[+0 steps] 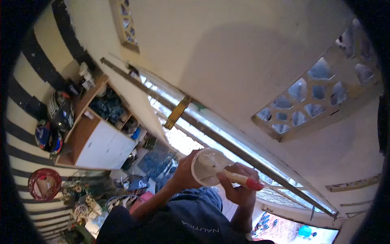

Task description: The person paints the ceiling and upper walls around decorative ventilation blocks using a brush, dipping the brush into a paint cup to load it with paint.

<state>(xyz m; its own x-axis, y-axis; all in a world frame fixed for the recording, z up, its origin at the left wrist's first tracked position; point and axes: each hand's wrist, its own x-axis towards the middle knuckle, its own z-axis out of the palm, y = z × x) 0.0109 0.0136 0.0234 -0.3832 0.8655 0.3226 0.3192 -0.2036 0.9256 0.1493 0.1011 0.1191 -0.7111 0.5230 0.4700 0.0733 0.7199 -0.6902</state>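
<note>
My left hand (183,173) is wrapped round the side of a round white tub (199,162), held up in front of my chest. Its open top faces me, and whitish material like paint coats the inside. My right hand (242,193) grips a paintbrush (239,177) by its pale handle, which has a red end pointing away from the tub. The brush's other end reaches to the tub's rim or into it; the bristles cannot be made out.
A long rail (227,142) with a yellowish bracket (177,113) runs diagonally along the wall above a bright window gap. Patterned vent blocks (298,95) are set in the wall. To the left stand a white cabinet (103,144), helmets (61,110) and floor clutter.
</note>
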